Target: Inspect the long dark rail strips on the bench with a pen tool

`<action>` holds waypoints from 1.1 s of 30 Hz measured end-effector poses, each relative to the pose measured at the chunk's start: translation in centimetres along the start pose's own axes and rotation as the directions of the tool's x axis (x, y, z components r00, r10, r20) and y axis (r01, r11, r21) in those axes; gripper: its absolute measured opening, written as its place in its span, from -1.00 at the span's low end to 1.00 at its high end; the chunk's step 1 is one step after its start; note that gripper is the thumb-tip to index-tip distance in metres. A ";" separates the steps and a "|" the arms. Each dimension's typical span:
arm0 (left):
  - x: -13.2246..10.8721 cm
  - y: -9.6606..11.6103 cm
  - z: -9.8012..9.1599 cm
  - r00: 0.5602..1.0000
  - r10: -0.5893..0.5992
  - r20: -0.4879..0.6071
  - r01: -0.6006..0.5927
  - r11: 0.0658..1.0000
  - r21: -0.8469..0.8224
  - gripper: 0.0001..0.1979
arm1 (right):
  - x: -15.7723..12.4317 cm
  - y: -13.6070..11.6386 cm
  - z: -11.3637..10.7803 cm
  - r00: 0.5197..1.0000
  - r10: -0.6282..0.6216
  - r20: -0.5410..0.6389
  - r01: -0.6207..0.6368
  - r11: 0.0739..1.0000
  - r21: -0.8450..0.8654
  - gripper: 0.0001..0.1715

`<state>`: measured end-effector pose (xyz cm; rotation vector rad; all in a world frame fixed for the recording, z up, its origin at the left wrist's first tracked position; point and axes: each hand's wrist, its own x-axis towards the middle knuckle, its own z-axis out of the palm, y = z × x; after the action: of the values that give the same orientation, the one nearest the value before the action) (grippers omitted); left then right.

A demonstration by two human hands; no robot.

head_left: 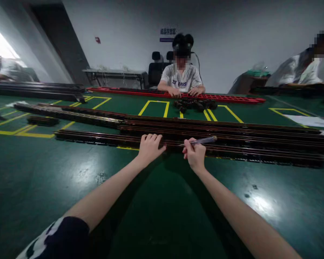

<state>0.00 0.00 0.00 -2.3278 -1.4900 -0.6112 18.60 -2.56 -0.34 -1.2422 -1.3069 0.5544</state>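
A long dark strip (97, 138) lies across the green table in front of me, with thin reddish lines along its length. My left hand (150, 149) grips it near the middle, fingers over the top and thumb stretched toward the right. Just to the right, my right hand (194, 154) is closed around a screwdriver (205, 140) with a translucent handle. Its thin shaft points left, close above the strip; whether the tip touches is too blurred to tell. More dark strips (232, 130) lie side by side just behind.
Across the green table (70, 187), a person (181, 77) in a headset handles a dark clump of parts (194, 104) beside a long red rail (232, 98). Dark bars (35, 91) lie at left. Yellow tape (153, 101) marks the tabletop. Other people sit at both sides.
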 end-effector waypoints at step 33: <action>0.3 0.1 -0.1 0.990 0.121 -0.067 -0.123 0.992 -0.021 -0.67 | 0.2 -0.8 -1.7 0.966 -0.084 0.245 0.098 0.994 -0.046 -0.48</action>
<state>0.21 0.17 0.26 -2.3731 -1.3072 -0.6707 19.93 -3.25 0.84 -1.1810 -1.5872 0.6208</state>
